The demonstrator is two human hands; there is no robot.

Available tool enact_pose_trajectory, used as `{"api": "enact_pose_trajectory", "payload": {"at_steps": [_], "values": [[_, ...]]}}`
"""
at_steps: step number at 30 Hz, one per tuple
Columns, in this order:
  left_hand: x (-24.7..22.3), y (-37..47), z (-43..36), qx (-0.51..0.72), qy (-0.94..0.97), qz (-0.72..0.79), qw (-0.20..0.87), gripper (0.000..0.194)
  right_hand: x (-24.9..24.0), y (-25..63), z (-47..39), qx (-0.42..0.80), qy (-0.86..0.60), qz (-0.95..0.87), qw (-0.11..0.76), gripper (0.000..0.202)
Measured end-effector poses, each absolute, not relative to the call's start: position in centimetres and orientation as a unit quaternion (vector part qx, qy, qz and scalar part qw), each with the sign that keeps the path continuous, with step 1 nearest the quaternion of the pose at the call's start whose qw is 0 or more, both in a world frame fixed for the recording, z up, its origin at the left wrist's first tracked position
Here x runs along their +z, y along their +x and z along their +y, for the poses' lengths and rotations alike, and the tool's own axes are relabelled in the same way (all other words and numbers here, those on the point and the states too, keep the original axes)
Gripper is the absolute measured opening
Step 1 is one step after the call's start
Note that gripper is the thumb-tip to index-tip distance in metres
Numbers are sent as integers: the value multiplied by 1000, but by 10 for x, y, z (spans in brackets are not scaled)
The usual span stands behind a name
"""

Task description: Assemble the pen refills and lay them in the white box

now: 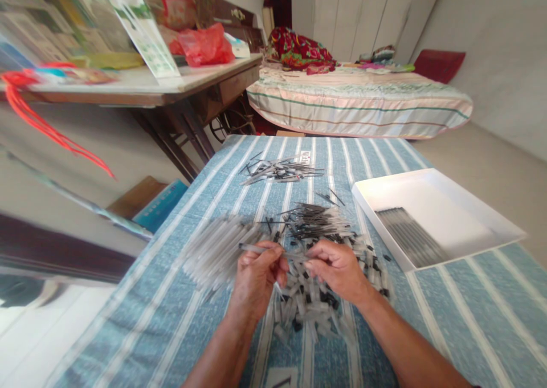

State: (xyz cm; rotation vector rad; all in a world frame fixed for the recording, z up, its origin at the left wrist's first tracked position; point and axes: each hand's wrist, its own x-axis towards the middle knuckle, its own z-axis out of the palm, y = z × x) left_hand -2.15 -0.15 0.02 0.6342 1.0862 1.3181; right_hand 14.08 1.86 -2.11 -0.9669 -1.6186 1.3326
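My left hand (261,268) is closed around a slim translucent pen (252,248), whose dark end points left. The fingers of my right hand (335,268) are pinched at the pen's other end; whether they also hold a separate small part is too blurred to tell. Beneath both hands spreads a heap of clear and black pen caps (314,302). To the left lies a pile of clear pen barrels (213,248), partly behind my left hand. Just beyond my right hand is a bunch of dark ink refills (316,220).
A white box (453,205) on the right holds a row of pens (410,237). Another pile of refills and pens (284,170) lies farther back on the striped tablecloth (171,297). A cluttered side table (171,94) stands left, a bed (359,106) behind.
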Motion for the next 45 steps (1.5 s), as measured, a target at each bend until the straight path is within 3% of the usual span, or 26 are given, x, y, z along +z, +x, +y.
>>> {"api": "enact_pose_trajectory", "payload": {"at_steps": [10,20,26,30,36,45], "values": [[3,-16,-1,579,266,483,601,12,-22,141,21,481,-394,-677,393,8],[1,-13,4,544,313,510,588,12,-7,142,28,104,-409,-864,276,22],[2,-7,0,508,329,519,604,24,5,160,31,106,-415,-851,305,18],[0,-8,0,491,343,535,595,33,7,217,43,99,-540,-760,348,18],[5,-4,-2,458,376,567,572,27,-11,303,48,1,-750,-626,214,23],[3,2,-1,439,404,584,550,24,-17,312,42,-18,-777,-626,63,27]]}}
